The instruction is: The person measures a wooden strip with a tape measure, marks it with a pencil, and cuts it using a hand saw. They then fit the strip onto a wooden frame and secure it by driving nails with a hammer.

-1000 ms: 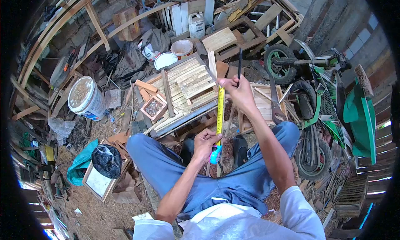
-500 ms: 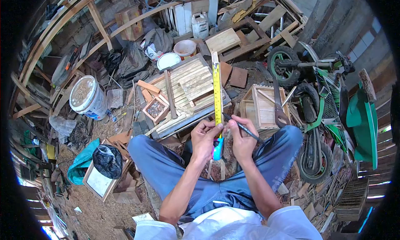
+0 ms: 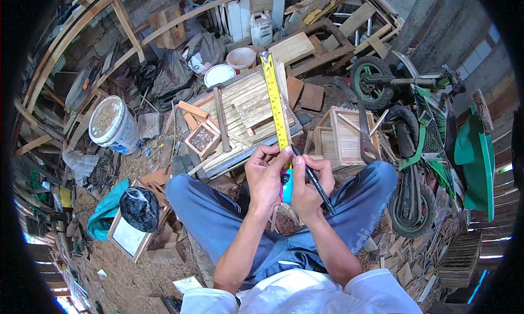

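Observation:
My left hand point(image 3: 266, 177) grips a tape measure point(image 3: 274, 98), thumb pressed on the yellow blade near its turquoise and pink case. The blade stretches away from me, its far end tilted slightly left. Alongside its right edge runs a thin pale wood strip point(image 3: 283, 82); whether my fingers also hold it is hidden. My right hand point(image 3: 310, 191) pinches a black marker point(image 3: 315, 183), its tip close to the blade and strip beside my left thumb. Beyond my hands lies a low slatted wooden worktop point(image 3: 210, 153), carrying a small wooden box of nails point(image 3: 203, 141).
To the right, a handsaw point(image 3: 367, 142) leans on a wooden crate point(image 3: 344, 136), with a small green motorbike point(image 3: 412, 145) beyond. A white bucket point(image 3: 117, 126) and a black plastic bag point(image 3: 139, 205) are at left. Scrap wood point(image 3: 406, 273) litters the floor.
The blade's far end has swung left and up, leaving the wood strip showing at its right. My right hand has turned the marker steeper, lower end nearer me.

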Demonstrator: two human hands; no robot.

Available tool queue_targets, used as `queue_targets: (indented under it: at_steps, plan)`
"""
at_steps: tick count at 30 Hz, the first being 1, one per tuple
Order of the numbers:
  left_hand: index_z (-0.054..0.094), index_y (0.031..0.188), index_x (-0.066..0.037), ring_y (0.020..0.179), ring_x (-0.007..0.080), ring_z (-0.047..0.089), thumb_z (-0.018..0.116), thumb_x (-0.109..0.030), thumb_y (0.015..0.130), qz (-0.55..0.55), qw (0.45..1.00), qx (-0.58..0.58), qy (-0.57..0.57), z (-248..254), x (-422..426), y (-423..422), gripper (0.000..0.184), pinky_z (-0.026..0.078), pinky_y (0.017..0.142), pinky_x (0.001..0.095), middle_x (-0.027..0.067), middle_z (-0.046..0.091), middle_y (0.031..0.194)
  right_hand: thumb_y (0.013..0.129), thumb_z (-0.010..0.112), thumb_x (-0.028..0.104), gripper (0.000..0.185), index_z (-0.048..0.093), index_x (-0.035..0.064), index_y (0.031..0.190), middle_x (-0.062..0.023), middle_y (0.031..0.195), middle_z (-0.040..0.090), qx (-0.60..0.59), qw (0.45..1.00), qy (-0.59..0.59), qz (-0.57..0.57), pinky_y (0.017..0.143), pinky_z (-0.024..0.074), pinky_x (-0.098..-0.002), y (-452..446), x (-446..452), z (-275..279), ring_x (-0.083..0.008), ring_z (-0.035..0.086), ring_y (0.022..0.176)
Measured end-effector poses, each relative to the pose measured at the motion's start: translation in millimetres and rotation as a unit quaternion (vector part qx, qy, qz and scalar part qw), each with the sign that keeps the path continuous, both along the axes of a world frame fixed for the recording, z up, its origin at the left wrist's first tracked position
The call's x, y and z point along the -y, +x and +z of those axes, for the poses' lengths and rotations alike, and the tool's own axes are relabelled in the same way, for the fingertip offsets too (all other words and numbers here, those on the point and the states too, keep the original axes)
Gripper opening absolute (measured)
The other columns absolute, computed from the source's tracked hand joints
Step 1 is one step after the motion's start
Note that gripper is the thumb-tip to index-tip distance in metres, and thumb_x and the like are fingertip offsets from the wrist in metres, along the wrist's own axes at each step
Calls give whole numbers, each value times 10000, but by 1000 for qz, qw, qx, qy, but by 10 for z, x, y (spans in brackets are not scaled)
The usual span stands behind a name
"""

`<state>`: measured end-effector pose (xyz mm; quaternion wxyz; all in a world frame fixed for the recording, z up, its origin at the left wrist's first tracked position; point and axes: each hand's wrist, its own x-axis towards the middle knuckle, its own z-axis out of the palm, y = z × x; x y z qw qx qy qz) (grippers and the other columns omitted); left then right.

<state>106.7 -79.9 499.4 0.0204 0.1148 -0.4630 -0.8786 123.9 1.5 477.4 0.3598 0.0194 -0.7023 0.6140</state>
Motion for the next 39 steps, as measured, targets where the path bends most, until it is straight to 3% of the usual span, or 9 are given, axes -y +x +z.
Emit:
queue_targets:
  at_steps: [2,5,14,17,21,39]
  plan:
    - [581,891,6,729,89,628,670,-7,878,4,1000,-11,5,-30,-1,-2,90,505,659,219,83,670,841,829,685,-13,141,552,-7,875,-156,828,658,7,1000,23,-1,636,520,-300,11,2,34,-208,663,713]
    - [580,899,-10,806,116,639,655,6,878,-4,1000,-14,-2,-70,25,-3,80,522,717,243,113,681,918,874,650,-13,122,528,-15,872,-111,819,627,-4,999,53,1,624,478,-228,-5,7,54,-100,598,703]
    - [581,896,-25,835,120,645,659,5,872,-3,1000,-2,-18,-46,47,6,87,528,728,240,123,687,953,857,671,-3,124,547,-17,859,-124,807,647,-4,999,48,-19,618,489,-258,-16,41,97,-123,615,693]
    - [582,890,-29,825,113,640,665,1,870,-2,1000,0,-14,-16,43,1,90,522,726,235,114,685,942,824,692,-9,128,576,-10,877,-152,815,662,0,998,56,-12,626,517,-306,-10,26,64,-219,669,706]
    - [591,880,-10,734,68,608,677,-8,873,18,1000,-11,-10,10,23,3,86,479,641,205,75,670,848,823,693,-8,126,580,-10,877,-153,817,663,-9,999,47,-19,625,516,-306,-18,48,109,-218,669,702]
    - [587,877,-43,772,92,621,671,3,866,6,1000,3,-3,-25,49,-16,97,507,687,237,66,668,865,828,691,1,119,578,-15,861,-157,823,666,19,999,38,-29,651,523,-310,-8,76,135,-220,672,723]
